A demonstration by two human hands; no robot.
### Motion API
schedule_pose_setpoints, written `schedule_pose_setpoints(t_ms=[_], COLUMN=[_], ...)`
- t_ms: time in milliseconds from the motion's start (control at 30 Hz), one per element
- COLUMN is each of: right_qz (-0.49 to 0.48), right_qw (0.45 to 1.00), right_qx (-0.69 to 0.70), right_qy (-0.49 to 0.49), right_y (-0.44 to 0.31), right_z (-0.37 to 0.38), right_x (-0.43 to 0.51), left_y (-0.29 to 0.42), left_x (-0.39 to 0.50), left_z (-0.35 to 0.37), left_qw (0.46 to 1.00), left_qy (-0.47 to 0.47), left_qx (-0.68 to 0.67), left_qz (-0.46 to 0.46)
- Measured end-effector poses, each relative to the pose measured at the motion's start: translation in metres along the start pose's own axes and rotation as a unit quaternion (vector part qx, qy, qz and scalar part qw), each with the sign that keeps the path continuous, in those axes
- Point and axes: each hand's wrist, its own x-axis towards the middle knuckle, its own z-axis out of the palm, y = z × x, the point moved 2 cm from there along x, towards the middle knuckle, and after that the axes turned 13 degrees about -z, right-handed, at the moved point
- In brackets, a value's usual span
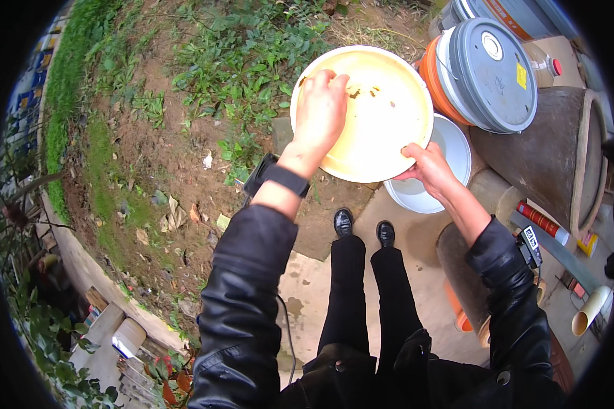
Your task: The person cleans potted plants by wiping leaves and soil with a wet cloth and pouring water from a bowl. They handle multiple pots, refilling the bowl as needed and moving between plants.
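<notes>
A round, shallow pale-yellow basin [384, 128] with a white rim is held up before me, several small dark bits lying on its inner surface. My right hand [427, 166] grips its lower right rim, the thumb on the inside. Over the left part of the basin is my left hand [322, 105], its fingers curled towards the inside; whether it pinches anything is hidden. Below and partly behind the basin, a white bucket [453, 153] stands on the paving, seen from above.
Stacked buckets with a grey lid [496, 76] and a large brown clay jar [537, 148] stand at the right. A second brown vessel [463, 276] and a pale tube [591, 312] lie lower right. Weedy soil [153, 153] spreads on the left, bounded by a concrete kerb [92, 266].
</notes>
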Motion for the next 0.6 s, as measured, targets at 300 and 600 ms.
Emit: schedule_pose_setpoints(t_ms=[300, 600], right_qz=[0.009, -0.011], right_qw=[1.000, 0.998], right_qx=[0.013, -0.008], right_qy=[-0.017, -0.060], right_y=[-0.011, -0.022], right_z=[0.029, 0.036], right_x=[0.015, 0.015], left_y=[-0.005, -0.054], left_x=[-0.012, -0.025], left_z=[0.021, -0.090], left_qw=[0.973, 0.984], left_qy=[-0.177, 0.063], left_qx=[0.140, 0.060], left_qz=[0.054, -0.153])
